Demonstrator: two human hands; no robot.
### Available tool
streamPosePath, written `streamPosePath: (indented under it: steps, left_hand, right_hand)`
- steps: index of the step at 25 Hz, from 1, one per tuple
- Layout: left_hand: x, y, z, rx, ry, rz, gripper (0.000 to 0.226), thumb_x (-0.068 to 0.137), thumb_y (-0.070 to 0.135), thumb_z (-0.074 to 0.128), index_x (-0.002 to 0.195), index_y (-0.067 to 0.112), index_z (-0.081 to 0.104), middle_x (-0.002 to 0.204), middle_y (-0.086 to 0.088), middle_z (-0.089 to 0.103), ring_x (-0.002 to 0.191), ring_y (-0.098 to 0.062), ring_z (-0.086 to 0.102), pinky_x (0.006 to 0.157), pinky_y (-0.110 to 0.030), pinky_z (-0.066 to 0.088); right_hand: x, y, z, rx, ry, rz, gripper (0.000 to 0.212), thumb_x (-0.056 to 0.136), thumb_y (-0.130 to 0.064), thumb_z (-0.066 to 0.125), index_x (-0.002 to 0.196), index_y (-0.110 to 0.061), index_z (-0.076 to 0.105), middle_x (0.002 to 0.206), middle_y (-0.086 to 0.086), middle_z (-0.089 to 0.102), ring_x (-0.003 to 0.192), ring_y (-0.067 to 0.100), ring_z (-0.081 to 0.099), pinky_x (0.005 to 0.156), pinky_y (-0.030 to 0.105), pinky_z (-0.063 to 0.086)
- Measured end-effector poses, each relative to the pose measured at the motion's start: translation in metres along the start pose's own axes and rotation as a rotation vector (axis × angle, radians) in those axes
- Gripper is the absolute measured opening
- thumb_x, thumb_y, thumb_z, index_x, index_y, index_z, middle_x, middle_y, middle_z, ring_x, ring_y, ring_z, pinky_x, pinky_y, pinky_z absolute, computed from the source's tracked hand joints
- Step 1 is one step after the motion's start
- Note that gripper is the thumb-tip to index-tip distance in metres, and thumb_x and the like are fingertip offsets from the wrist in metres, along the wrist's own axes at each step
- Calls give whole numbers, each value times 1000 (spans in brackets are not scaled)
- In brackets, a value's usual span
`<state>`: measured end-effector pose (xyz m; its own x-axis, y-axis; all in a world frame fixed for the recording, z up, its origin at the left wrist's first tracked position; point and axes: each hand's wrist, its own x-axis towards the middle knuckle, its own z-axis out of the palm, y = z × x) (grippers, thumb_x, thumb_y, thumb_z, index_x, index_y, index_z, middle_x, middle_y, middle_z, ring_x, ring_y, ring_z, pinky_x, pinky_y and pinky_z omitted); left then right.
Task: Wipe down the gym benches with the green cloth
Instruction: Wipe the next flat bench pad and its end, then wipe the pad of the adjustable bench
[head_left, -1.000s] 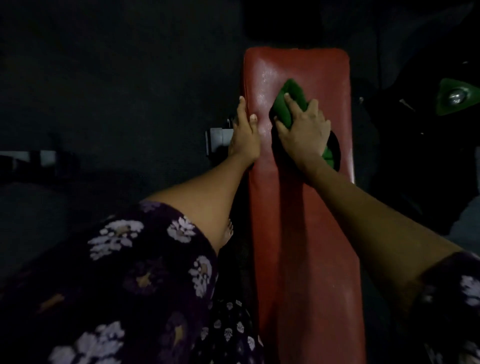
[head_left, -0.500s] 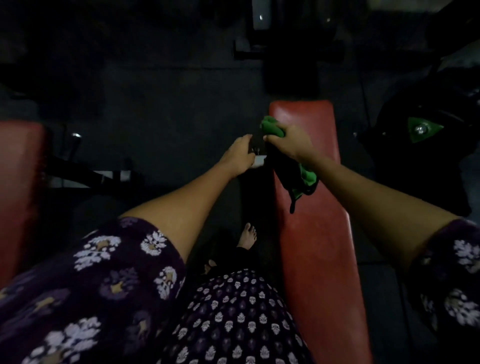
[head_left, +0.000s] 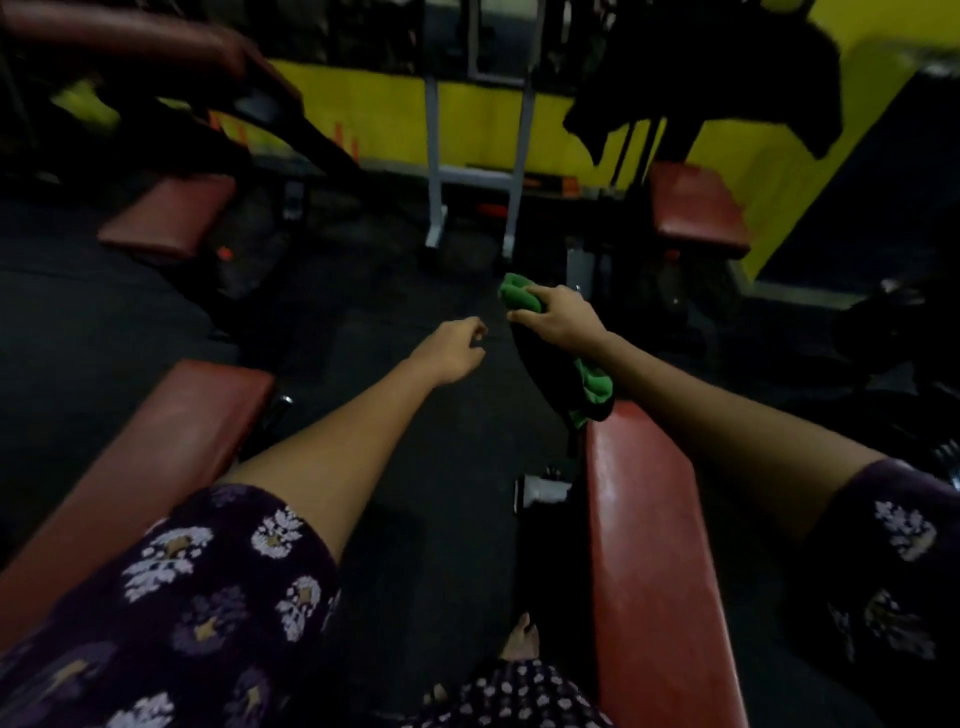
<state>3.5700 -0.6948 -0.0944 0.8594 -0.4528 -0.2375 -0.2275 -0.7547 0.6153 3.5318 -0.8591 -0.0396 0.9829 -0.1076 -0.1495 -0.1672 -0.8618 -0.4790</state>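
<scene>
where bunched in right hand (head_left: 563, 322), green cloth (head_left: 519, 293)

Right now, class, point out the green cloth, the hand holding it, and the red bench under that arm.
green cloth (head_left: 517, 292), head view, bunched top end.
right hand (head_left: 563, 319), head view, back of hand.
red bench (head_left: 649, 545), head view, padded top.

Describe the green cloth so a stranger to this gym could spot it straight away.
Start at the long red padded bench running up the right side of the view. Just past its far end, the right hand grips a crumpled green cloth, raised above the dark floor, with more of it hanging below the wrist. It is the only bright green thing among red pads and a yellow wall.
</scene>
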Motion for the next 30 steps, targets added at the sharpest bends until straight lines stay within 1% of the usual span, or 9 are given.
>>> streamPosePath:
  steps: [6, 8, 11, 13, 16, 21, 24, 27, 30]
  left_hand:
    - [-40, -18, -107, 12, 215, -20, 44, 91, 15, 54, 135, 12, 45, 130, -11, 52, 114, -24, 53, 96, -39, 46]
    - [-52, -33, -133, 22, 266, -54, 47, 91, 17, 55, 136, 12, 42, 131, -12, 52, 114, -25, 54, 97, -41, 46]
    - [-68, -56, -168, 30, 293, -112, 53, 91, 20, 56, 140, 12, 37, 136, -14, 48, 119, -27, 50, 99, -37, 44]
    - [-76, -72, -192, 18, 305, -155, 54, 91, 18, 56, 141, 11, 35, 138, -13, 45, 122, -26, 48, 98, -33, 42]
    - [-80, -99, -228, 25, 359, -216, 52, 91, 17, 58, 139, 10, 37, 136, -13, 46, 119, -25, 48, 88, -27, 39]
    - [-63, -145, -276, -30, 472, -329, 54, 93, 14, 57, 141, 5, 34, 143, -13, 40, 128, -26, 42, 97, -28, 36]
    - [-47, -168, -299, -68, 526, -400, 54, 93, 13, 56, 142, 6, 33, 145, -13, 38, 131, -25, 39, 100, -28, 35]
    - [-35, -182, -319, -80, 597, -461, 51, 93, 12, 56, 140, 6, 35, 144, -14, 38, 131, -25, 39, 102, -29, 34]
    - [-23, -200, -338, -86, 671, -513, 54, 93, 11, 56, 141, 4, 33, 145, -14, 37, 132, -25, 38, 103, -27, 32]
  right_hand:
    - [17, -108, -33, 15, 46, -200, 54, 90, -44, 58, 138, -20, 47, 123, 11, 59, 104, 26, 59, 83, 36, 49]
    - [25, -140, -33, 19, 38, -276, 57, 90, -45, 58, 139, -20, 45, 125, 11, 58, 100, 26, 61, 80, 35, 49]
    - [37, -179, -26, 38, -13, -349, 59, 90, -43, 59, 141, -17, 43, 125, 11, 58, 92, 22, 61, 75, 33, 49]
    - [48, -202, -19, 71, -74, -388, 59, 89, -39, 61, 141, -17, 43, 126, 10, 57, 97, 22, 61, 81, 34, 50]
    - [75, -234, -11, 76, -145, -476, 57, 89, -34, 63, 140, -17, 44, 132, 10, 54, 115, 26, 55, 94, 35, 46]
    - [148, -284, -5, 67, -183, -605, 55, 89, -33, 64, 139, -16, 46, 129, 10, 57, 116, 24, 54, 93, 33, 44]
    - [201, -319, 0, 45, -224, -669, 56, 87, -34, 65, 138, -17, 48, 133, 9, 55, 121, 25, 51, 95, 31, 40]
    - [239, -353, 9, 24, -271, -746, 57, 86, -36, 66, 138, -18, 48, 135, 11, 52, 124, 26, 49, 97, 28, 38]
    - [272, -388, 22, 53, -304, -840, 53, 87, -31, 65, 136, -16, 51, 131, 9, 57, 120, 23, 52, 93, 25, 38]
